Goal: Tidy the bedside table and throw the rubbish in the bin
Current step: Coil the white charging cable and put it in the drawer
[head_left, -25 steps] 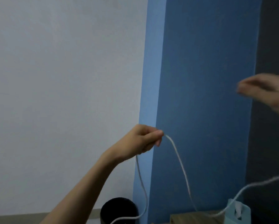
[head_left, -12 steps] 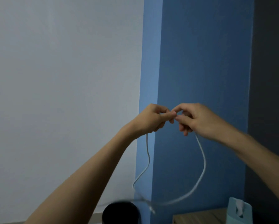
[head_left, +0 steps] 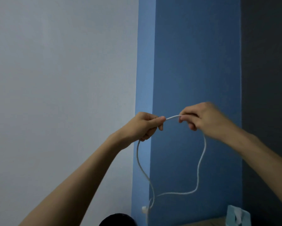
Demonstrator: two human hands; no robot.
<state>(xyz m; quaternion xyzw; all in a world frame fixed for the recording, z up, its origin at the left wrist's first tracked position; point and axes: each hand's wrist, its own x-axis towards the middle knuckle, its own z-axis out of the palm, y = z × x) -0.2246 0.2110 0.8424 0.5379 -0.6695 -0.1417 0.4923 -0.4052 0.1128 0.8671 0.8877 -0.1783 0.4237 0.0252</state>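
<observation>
Both hands are raised in front of the blue wall, holding a thin white cable [head_left: 200, 160]. My left hand [head_left: 145, 126] pinches it between thumb and fingers. My right hand [head_left: 202, 119] grips it a short way to the right, with a short taut stretch between the two hands. Below them the cable hangs in a loop, and its white plug end [head_left: 144, 209] dangles near the bottom of the frame. A black round bin [head_left: 119, 220] shows at the bottom edge. The wooden bedside table top [head_left: 207, 221] is barely visible at bottom right.
A light blue tissue box [head_left: 238, 216] stands on the table at the bottom right. A white wall fills the left side, a blue wall the middle, a dark grey wall the right.
My right hand came in from the far right and took hold of the cable beside my left hand. Since then the hands have drawn slightly apart, and the hanging loop has lifted off the table.
</observation>
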